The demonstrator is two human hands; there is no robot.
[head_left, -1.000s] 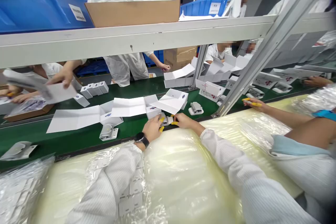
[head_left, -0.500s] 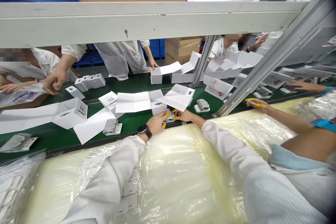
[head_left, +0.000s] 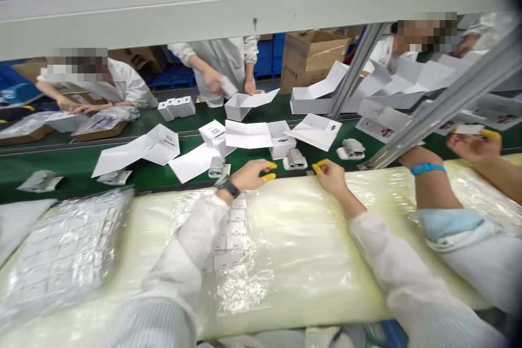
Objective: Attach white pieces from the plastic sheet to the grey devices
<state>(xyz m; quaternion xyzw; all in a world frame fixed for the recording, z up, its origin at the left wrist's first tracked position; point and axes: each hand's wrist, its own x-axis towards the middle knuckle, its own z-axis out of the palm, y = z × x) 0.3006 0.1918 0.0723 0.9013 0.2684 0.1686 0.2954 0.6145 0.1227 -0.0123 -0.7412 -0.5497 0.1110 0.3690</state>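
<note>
Hands [head_left: 249,175] parted, fingers [head_left: 269,177] bent, grey bundle [head_left: 296,160] between

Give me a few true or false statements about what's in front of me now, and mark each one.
1. A dark watch is on the left wrist. True.
2. The right hand is gripping a white box. False: no box is in it.
3. A folded grey item lies on the green belt, between the two hands. True.
4. The blue wristband is on the right wrist. False: it is on a neighbouring person's arm.
5. The left hand's thumb and index finger are touching. False: they are apart.
</note>
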